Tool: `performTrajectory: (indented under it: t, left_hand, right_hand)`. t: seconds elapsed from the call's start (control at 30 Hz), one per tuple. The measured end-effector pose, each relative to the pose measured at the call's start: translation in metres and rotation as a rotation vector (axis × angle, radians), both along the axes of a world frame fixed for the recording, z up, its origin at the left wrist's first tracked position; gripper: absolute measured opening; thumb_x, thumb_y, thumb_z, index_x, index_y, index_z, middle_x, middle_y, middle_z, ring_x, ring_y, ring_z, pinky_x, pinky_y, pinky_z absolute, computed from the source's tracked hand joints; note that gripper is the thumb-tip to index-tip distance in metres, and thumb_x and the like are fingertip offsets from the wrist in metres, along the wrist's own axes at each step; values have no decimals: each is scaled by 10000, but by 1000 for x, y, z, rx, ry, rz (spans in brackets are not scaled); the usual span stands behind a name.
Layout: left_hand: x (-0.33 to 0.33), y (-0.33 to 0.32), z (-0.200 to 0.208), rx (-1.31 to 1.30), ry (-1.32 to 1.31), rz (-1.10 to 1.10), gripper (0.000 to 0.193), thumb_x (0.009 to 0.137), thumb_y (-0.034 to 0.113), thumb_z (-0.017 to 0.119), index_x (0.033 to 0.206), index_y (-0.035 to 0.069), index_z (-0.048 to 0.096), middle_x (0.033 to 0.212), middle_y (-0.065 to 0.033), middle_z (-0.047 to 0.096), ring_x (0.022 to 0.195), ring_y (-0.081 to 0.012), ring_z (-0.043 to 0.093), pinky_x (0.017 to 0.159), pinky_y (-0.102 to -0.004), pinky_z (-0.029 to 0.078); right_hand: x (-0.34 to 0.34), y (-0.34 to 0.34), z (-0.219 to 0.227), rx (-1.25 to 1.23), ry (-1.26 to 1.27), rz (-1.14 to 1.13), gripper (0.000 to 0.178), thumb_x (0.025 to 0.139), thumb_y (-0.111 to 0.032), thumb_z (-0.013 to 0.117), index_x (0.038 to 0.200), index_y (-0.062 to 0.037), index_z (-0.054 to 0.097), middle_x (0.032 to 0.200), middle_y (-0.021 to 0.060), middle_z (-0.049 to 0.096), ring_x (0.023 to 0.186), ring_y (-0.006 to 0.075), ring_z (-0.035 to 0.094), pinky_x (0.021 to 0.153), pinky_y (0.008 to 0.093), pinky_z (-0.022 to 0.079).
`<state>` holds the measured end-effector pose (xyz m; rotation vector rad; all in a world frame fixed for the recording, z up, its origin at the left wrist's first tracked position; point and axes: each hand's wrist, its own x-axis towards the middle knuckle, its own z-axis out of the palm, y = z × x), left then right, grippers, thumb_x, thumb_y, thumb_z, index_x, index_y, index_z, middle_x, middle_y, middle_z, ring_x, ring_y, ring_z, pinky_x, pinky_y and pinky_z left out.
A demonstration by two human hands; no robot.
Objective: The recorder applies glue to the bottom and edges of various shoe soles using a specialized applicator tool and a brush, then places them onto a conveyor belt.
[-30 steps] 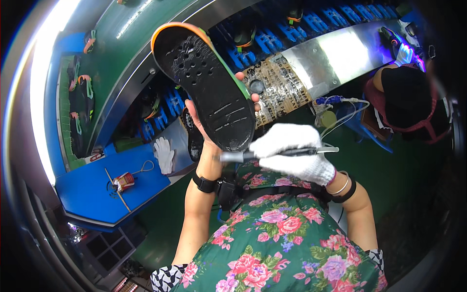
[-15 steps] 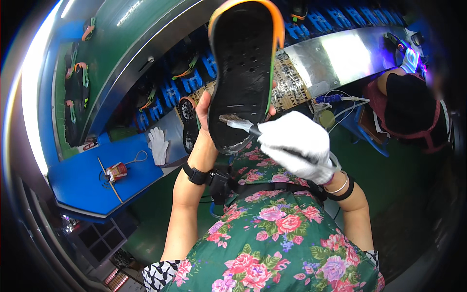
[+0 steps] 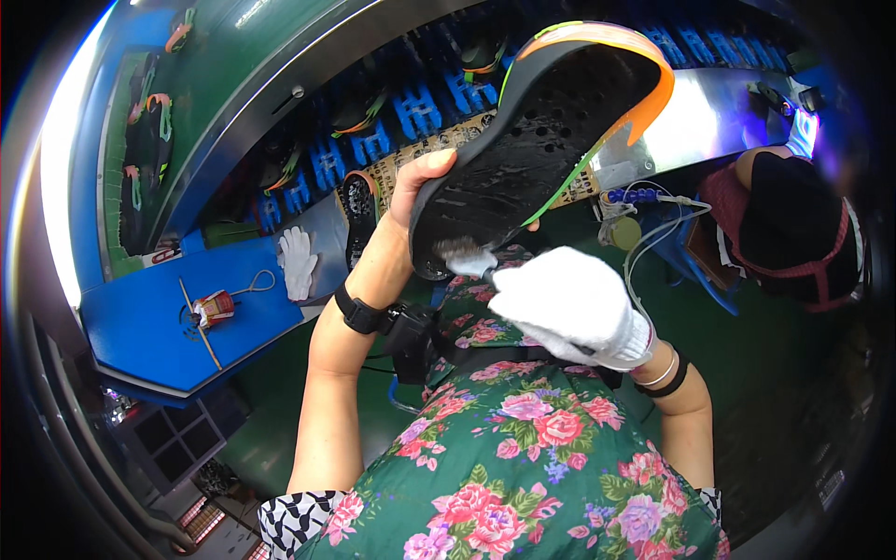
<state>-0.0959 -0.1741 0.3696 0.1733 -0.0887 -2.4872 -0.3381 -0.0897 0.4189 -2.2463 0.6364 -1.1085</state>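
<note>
My bare left hand [image 3: 415,185] grips a large shoe sole [image 3: 537,140] by its side, thumb on the near edge and a fingertip showing past the far edge. The sole has a black, hole-dotted face turned toward me and an orange and green rim; its far end tilts right. Wet shine covers its near part. In a white knit glove, my right hand [image 3: 571,306] is closed round the handle of a small brush [image 3: 459,254]. The bristles touch the near end of the sole and look blurred. Most of the handle is hidden by the glove.
A second sole [image 3: 358,213] lies left of my hand, near a white glove [image 3: 298,263]. On the blue table [image 3: 140,341] stands a red container [image 3: 217,306] with a stick. Blue racks [image 3: 411,114] run behind a metal ledge [image 3: 695,103]. Another person [image 3: 784,224] is at the right.
My left hand has turned the sole so its far end swings right and lower. The brush has moved down to the sole's near end with my right hand.
</note>
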Motion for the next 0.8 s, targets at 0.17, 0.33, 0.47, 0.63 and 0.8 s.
performTrajectory:
  t: [0.17, 0.33, 0.47, 0.63, 0.8]
  left_hand:
    - [1, 2, -2, 3, 51, -35, 730, 902, 379, 631, 1444, -90, 491, 1401, -285, 591, 1219, -416, 633, 1130, -538, 440]
    - [-4, 0, 0, -14, -92, -34, 733, 897, 391, 636, 1426, -99, 506, 1384, -289, 601, 1198, -424, 645, 1112, -530, 465]
    - [-13, -3, 3, -88, -24, -4, 780, 901, 443, 635, 1454, -84, 477, 1383, -301, 594, 1203, -445, 638, 1103, -538, 476]
    - [-14, 2, -5, 0, -24, 68, 872, 903, 560, 577, 1518, -38, 419, 1449, -339, 510, 1212, -502, 611, 1075, -605, 475]
    - [-7, 3, -16, -45, 3, 105, 865, 957, 613, 511, 1546, -8, 390, 1477, -308, 496, 1251, -519, 576, 1085, -651, 447]
  right_hand:
    - [-4, -4, 7, 297, -169, 171, 212, 808, -106, 830, 1017, -92, 791, 1025, 78, 766, 869, 242, 719, 775, 351, 568]
    - [0, -4, -1, 95, -72, -30, 264, 774, -65, 843, 1031, -87, 789, 1004, 76, 764, 825, 254, 709, 732, 361, 561]
    - [-7, -7, -2, 360, -281, 14, 234, 776, -47, 839, 1003, -64, 785, 1009, 86, 769, 871, 245, 727, 769, 351, 564]
    - [9, -2, -7, 425, -330, 45, 220, 787, -12, 822, 1001, -33, 774, 996, 119, 768, 884, 246, 736, 792, 352, 579]
    - [17, 0, -13, 583, -351, -133, 163, 804, 8, 813, 961, -7, 774, 996, 128, 767, 910, 210, 741, 818, 329, 586]
